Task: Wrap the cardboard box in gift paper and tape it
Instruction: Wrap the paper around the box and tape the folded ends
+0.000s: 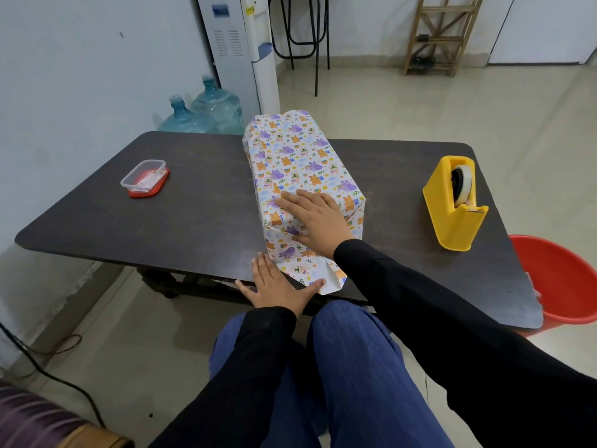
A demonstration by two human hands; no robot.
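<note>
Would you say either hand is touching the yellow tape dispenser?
No, the tape dispenser stands alone; the right hand lies on the wrapped box, the left hand by its near flap.

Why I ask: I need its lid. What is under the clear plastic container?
A red lid lies under the clear rectangular plastic container; the dark table beneath is covered.

Nothing there could be read from where I stood. The water dispenser [232, 59] carried a small blue label [220, 10] (too blurred to make out), and the gift paper [297, 156] showed only cartoon animals.
</note>
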